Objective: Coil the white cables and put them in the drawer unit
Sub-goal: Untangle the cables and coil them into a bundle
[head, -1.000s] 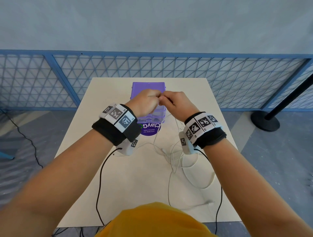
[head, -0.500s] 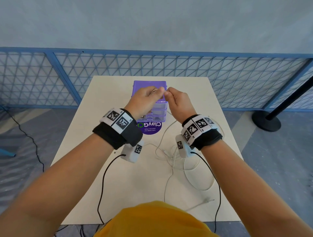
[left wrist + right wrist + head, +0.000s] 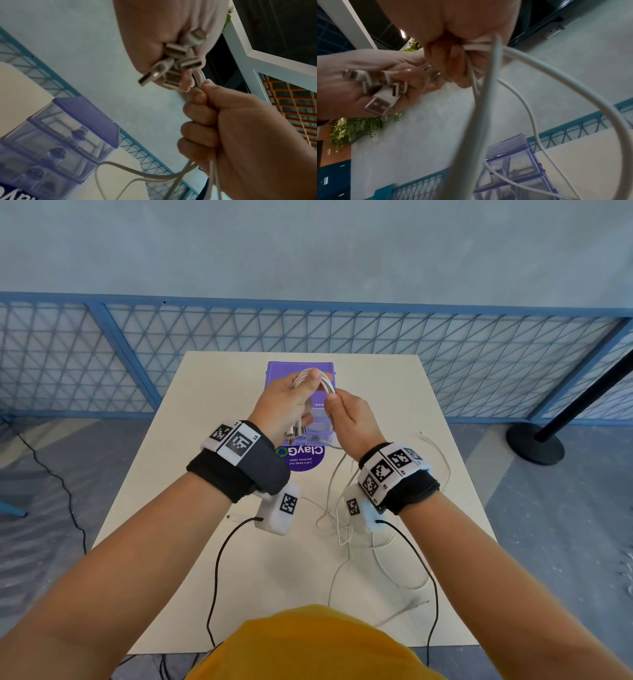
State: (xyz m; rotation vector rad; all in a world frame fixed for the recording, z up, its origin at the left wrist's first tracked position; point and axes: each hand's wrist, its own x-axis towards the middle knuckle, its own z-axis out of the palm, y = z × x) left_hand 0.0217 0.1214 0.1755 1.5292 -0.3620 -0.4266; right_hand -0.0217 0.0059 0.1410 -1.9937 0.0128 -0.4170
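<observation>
My left hand (image 3: 291, 398) holds a bundle of white cables (image 3: 318, 380) looped over its fingers, above the purple drawer unit (image 3: 301, 368). Several USB plugs (image 3: 173, 63) stick out of its palm side, also seen as USB plugs (image 3: 382, 92) in the right wrist view. My right hand (image 3: 346, 416) is just right of it, fingers curled round the trailing cable strands (image 3: 200, 78). Those strands (image 3: 334, 484) hang down to the table (image 3: 171, 508) and lie in loose loops (image 3: 387, 563) in front of the unit. The drawers (image 3: 56, 148) look closed.
A round purple sticker (image 3: 303, 458) lies in front of the drawer unit. Black wrist-camera leads (image 3: 214, 577) run off the table's near edge. A blue mesh fence (image 3: 445, 354) stands behind the table, and a black stanchion base (image 3: 534, 443) sits on the floor at right.
Both hands have lifted and turned, so the cable loop over the left fingers now shows. The loose strands on the table have been drawn up and shifted.
</observation>
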